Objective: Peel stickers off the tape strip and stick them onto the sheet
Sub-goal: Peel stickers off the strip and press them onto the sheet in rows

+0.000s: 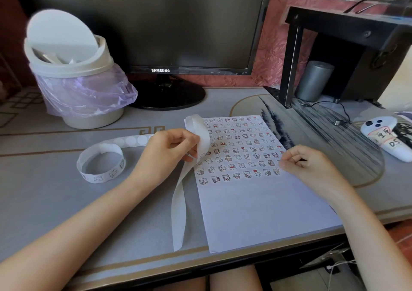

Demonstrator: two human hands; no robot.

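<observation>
Grey desk (55,201) holds the white sheet (256,206) lengthwise away from me, sticker rows filling its far half. My left hand (169,150) pinches the tape strip (179,203), which trails toward me and back to its roll (101,164). My right hand (305,163) rests curled at the sheet's right edge; whether it pinches a sticker is too small to tell.

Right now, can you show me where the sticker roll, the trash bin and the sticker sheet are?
sticker roll (100,165): head view, on the coil's front wall.
trash bin (73,67): head view, on its rim.
sticker sheet (256,212): head view, on its bare lower part.
</observation>
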